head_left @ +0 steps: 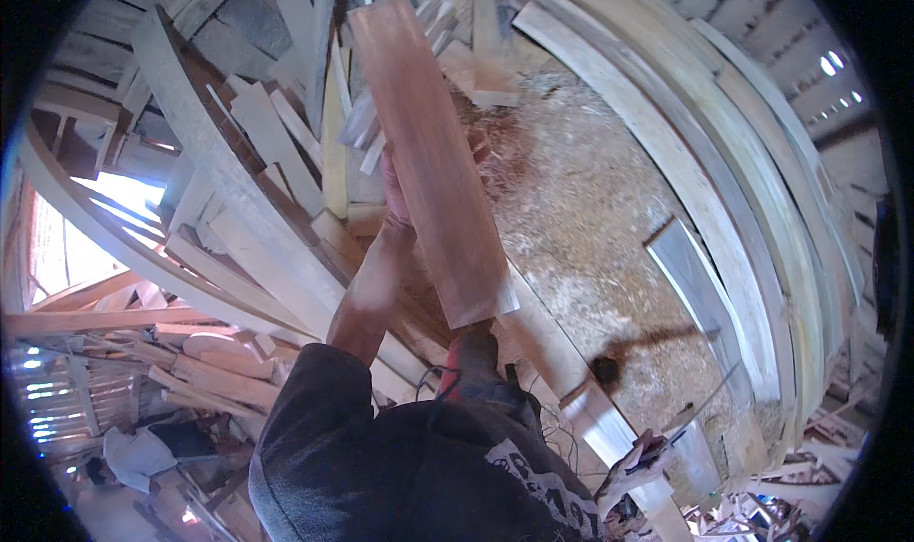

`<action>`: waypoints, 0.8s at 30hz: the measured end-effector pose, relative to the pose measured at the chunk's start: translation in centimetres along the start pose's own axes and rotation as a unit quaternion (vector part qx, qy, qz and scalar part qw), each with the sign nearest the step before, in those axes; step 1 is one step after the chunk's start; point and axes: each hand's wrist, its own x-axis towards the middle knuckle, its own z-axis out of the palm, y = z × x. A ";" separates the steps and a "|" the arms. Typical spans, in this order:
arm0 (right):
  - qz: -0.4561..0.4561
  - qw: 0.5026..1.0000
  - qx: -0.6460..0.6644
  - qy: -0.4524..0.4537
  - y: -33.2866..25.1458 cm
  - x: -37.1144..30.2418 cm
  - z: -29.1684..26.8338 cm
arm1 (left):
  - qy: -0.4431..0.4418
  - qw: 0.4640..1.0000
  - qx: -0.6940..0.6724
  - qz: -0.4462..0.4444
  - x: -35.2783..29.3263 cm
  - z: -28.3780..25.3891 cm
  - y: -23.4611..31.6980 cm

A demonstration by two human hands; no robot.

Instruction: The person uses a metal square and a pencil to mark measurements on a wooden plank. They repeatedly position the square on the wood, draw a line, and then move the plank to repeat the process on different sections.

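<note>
Left fingers (pixel 392 188) apparently beneath the long reddish-brown board (pixel 434 161)

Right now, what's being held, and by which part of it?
The left hand holds the reddish-brown board by its left long edge, near mid-length; the hold underneath is hidden.

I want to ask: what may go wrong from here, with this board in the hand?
The board might tip or slip, since the left hand shows at just one long edge. A splinter could also prick that bare hand. Loose sawdust, spread widely beside the board, may make footing slippery.
</note>
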 end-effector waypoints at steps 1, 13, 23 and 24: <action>0.003 1.000 0.021 0.009 0.9 -1.3 -0.9 | -0.020 0.999 0.030 0.006 -0.4 1.8 -1.5; 0.096 0.987 -0.004 0.126 11.4 -15.2 -19.4 | 0.319 0.824 0.448 -0.134 -15.9 10.6 -26.1; 0.035 0.999 -0.001 -0.013 7.5 -15.5 -25.7 | 0.096 0.984 0.115 -0.092 -19.4 13.8 -49.7; 0.025 0.999 -0.020 -0.020 7.5 -15.7 -26.0 | 0.028 0.988 0.052 -0.141 -19.5 12.6 -51.6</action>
